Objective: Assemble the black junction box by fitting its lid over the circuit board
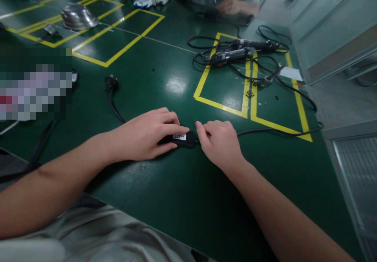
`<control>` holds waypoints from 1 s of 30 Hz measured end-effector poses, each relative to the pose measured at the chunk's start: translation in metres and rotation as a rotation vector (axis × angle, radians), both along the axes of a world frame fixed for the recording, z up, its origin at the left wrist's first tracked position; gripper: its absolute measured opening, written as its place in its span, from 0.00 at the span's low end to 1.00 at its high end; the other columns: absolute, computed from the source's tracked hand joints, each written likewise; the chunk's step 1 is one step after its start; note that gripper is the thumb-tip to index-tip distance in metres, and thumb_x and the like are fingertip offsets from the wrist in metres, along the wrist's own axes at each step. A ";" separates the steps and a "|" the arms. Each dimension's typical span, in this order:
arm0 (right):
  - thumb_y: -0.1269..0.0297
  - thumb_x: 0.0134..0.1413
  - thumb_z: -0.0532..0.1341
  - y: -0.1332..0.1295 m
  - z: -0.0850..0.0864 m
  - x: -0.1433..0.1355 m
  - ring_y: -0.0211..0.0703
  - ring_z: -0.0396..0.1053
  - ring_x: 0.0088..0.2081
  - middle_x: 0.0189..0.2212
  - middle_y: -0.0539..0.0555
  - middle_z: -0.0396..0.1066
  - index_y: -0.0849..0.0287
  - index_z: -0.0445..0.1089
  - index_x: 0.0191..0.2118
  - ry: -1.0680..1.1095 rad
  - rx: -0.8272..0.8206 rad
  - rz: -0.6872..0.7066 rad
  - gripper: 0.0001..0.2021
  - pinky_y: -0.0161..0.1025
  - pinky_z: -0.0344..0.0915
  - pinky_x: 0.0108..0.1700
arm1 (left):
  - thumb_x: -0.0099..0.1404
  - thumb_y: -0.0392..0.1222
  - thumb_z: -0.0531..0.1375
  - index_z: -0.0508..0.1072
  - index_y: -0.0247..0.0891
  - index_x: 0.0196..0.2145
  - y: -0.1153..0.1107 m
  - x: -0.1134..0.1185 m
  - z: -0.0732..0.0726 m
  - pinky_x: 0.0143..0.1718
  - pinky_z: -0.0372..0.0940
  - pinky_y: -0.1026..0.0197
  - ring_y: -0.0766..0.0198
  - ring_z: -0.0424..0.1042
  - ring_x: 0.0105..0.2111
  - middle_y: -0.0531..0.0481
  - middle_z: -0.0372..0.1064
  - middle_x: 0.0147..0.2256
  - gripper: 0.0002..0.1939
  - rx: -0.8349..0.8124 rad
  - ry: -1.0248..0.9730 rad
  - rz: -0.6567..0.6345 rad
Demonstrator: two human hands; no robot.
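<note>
Under the fingers of my left hand [153, 134] lies a small black power adapter [188, 139] with a white label. Thumb and fingers close around its two sides, covering its left end. My right hand [219, 142] is closed around the black cord [265, 130] that leaves the adapter's right end; most of its fingers are hidden from me. That cord runs right across the green table. On the left, a black mains plug [111, 83] stands on the table, its lead passing behind my left hand.
Two dark electric screwdrivers [232, 55] with looped cables lie within yellow tape outlines. Metal pieces [265, 80] sit near them. A shiny metal part [77, 17] is at the far left. Across the table, a co-worker's hands [229, 5] hold a thin tool.
</note>
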State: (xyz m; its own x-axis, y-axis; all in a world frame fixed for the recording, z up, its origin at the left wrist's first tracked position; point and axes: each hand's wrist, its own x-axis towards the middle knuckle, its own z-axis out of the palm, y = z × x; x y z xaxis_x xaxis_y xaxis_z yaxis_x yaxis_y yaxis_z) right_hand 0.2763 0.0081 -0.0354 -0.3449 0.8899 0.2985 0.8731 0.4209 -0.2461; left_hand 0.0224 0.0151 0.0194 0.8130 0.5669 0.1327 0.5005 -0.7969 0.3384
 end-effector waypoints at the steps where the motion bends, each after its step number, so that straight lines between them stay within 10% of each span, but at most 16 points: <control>1: 0.58 0.79 0.53 0.000 0.000 0.000 0.42 0.66 0.27 0.22 0.54 0.74 0.56 0.73 0.22 -0.001 0.001 0.002 0.29 0.46 0.52 0.39 | 0.76 0.39 0.63 0.78 0.38 0.62 -0.001 0.000 0.001 0.50 0.72 0.51 0.51 0.75 0.47 0.40 0.76 0.50 0.18 0.008 0.005 -0.001; 30: 0.60 0.77 0.54 0.000 0.001 0.000 0.44 0.65 0.28 0.22 0.54 0.73 0.56 0.73 0.22 -0.032 0.000 0.013 0.28 0.46 0.50 0.39 | 0.78 0.42 0.61 0.77 0.39 0.63 -0.001 0.000 0.003 0.52 0.71 0.52 0.52 0.75 0.49 0.41 0.75 0.50 0.19 -0.122 -0.051 0.051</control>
